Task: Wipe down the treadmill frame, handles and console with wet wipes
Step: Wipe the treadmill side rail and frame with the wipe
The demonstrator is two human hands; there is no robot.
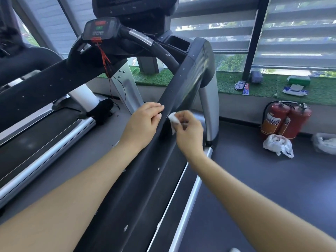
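The treadmill's black right side handrail (183,88) runs diagonally from the bottom middle up to the console. My left hand (143,122) rests on its left edge, fingers curled over the top of the rail. My right hand (189,131) pinches a crumpled white wet wipe (173,121) and holds it against the rail's right side. The small control panel (100,29) with red and green displays sits at the upper left, with a red safety cord (104,57) hanging below it. The main console top (134,6) is cut off by the frame's upper edge.
A pack of wet wipes (295,90) and other small items lie on the green turf ledge (254,86) at the right. Two red fire extinguishers (285,119) stand below it, with white plastic bags (278,145) on the dark floor. A second treadmill (36,124) stands at the left.
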